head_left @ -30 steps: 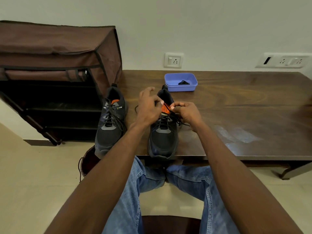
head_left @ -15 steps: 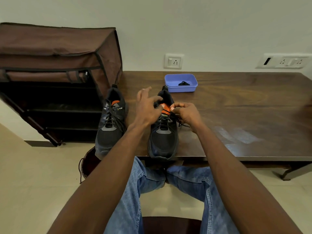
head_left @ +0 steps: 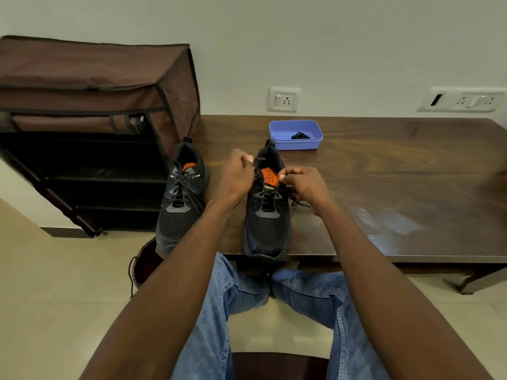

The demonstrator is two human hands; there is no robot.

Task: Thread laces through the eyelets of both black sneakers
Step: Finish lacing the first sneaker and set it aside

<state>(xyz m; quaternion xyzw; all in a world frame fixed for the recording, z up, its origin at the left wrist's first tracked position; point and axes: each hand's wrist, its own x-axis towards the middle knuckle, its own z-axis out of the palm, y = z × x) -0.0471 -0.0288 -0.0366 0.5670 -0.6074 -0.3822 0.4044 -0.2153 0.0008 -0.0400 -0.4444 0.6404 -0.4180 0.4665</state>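
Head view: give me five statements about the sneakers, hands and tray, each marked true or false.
1. Both hands work at the right sneaker. True.
2. The left sneaker has no lace in it. False: a black lace crisscrosses its eyelets.
3. The blue tray sits on the floor. False: it stands on the wooden table, beyond the sneakers.
4. The right hand pinches the lace near the orange tongue. True.
5. The left hand lies flat on the table. False: its fingers are curled at the right sneaker's collar.
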